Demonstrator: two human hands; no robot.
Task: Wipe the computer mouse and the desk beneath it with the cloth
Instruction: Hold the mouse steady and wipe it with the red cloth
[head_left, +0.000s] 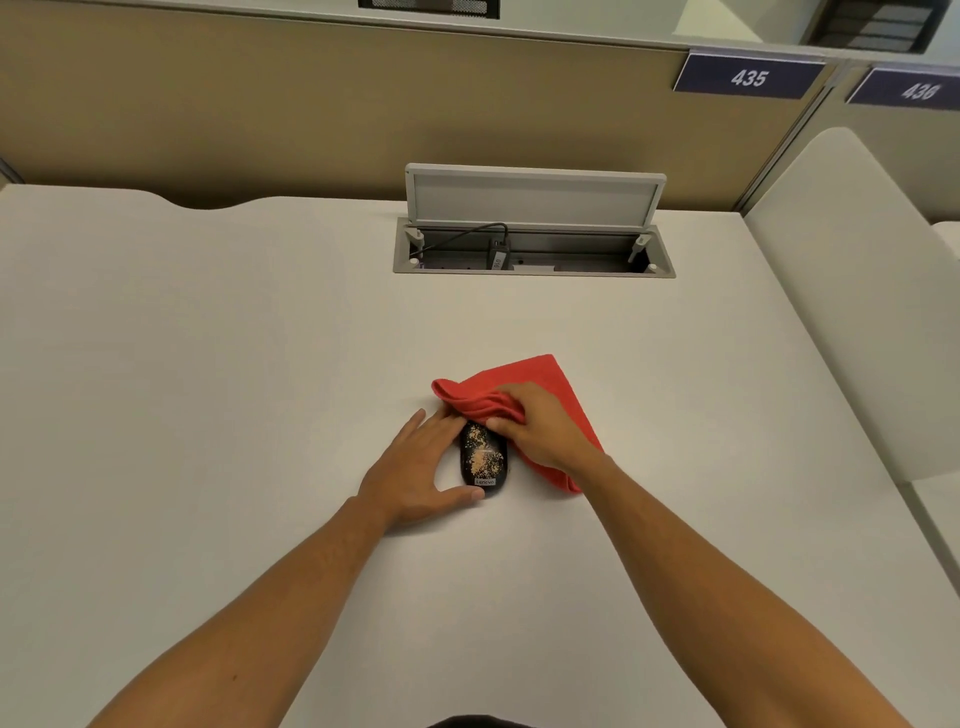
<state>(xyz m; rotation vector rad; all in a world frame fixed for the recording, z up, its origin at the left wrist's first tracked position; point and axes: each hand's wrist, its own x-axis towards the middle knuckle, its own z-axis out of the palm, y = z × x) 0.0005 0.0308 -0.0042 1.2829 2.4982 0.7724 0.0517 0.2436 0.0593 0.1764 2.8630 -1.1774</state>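
Observation:
A black computer mouse (484, 460) speckled with tan grit lies on the white desk (208, 364), its labelled end toward me. My left hand (421, 470) cups its left side, fingers along the far edge and thumb at the near end. My right hand (540, 428) presses a bunched red cloth (524, 376) against the mouse's far right end. The cloth spreads flat on the desk under and behind that hand, and its folds hide the front of the mouse.
An open cable hatch (535, 247) with a raised lid, a plug and a cable sits at the desk's back. A tan partition (260, 104) stands behind it, bearing number plates 435 and 436. A white divider panel (852, 291) borders the right side.

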